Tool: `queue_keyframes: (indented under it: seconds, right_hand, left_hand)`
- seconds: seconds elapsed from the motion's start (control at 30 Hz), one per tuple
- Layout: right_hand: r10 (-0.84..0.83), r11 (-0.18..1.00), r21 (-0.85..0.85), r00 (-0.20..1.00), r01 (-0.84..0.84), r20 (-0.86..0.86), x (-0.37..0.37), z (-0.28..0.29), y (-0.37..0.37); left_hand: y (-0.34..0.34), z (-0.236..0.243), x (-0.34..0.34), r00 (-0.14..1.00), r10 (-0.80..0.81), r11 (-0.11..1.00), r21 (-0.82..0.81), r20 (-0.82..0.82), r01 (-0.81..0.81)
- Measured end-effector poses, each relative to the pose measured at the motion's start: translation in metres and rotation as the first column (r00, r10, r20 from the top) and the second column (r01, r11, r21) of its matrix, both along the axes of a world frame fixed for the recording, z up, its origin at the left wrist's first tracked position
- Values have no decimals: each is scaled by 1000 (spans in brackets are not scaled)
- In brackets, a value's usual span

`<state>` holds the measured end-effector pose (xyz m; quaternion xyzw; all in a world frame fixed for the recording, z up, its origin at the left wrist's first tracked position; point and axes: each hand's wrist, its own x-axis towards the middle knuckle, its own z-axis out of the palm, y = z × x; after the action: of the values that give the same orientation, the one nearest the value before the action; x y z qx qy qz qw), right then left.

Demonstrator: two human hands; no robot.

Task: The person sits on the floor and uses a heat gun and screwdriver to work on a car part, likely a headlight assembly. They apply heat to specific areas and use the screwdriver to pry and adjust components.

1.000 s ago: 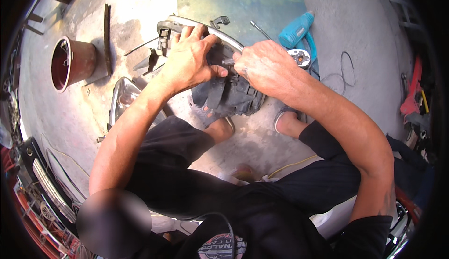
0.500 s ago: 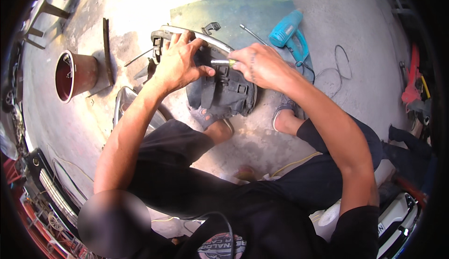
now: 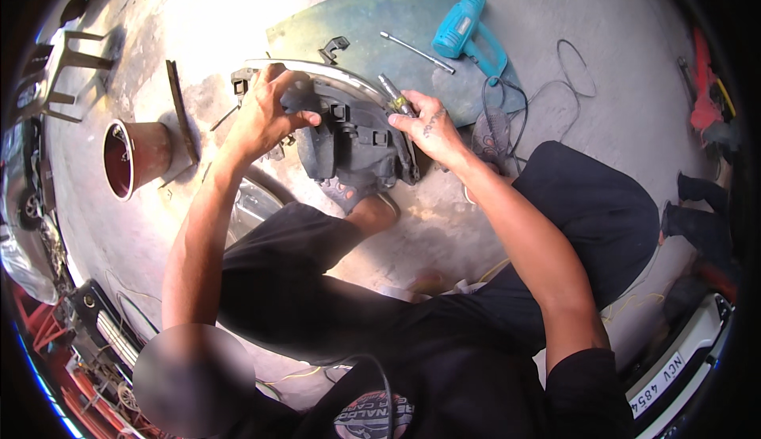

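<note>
A black plastic housing with a shiny curved rim, much like a car headlight housing [image 3: 361, 142], stands tilted between my feet. My left hand [image 3: 265, 118] grips its upper left part, fingers over the rim and thumb pointing across the back. In my right hand [image 3: 432, 128] is a screwdriver-like tool [image 3: 396, 94] with a metal shank and a yellow-green part. It points up and away beside the rim's right end, and its rear end is hidden in my palm. Just beyond the rim lies a small black bracket [image 3: 334, 49].
A blue heat gun [image 3: 460, 31] and a metal rod [image 3: 416, 52] rest on a greenish sheet [image 3: 357, 11]; the gun's cord loops right. Leftward are a reddish-brown bucket [image 3: 151, 154], a dark strip [image 3: 181, 110] and a stool [image 3: 71, 59]. A clear lens-like piece [image 3: 252, 211] lies by my left leg.
My right hand has drawn the tool off the housing and turned it from pointing left to pointing upward. The left hand keeps its grip on the housing. The whole view has shifted a little.
</note>
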<state>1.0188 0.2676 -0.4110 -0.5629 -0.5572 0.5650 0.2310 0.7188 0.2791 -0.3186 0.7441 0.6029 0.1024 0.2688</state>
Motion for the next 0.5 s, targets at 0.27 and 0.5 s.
queue_keyframes:
  seconds: [0.27, 0.5]
  right_hand:
    - [89, 993, -63, 982, -100, -164, -2, 1, 5]
    - [138, 984, 123, 986, -126, -93, -12, -6, -5]
  left_hand:
    - [-5, 4, -12, 996, 49, 995, -88, 75, -43]
    - [-8, 6, -28, 1000, -4, 997, -76, 20, 5]
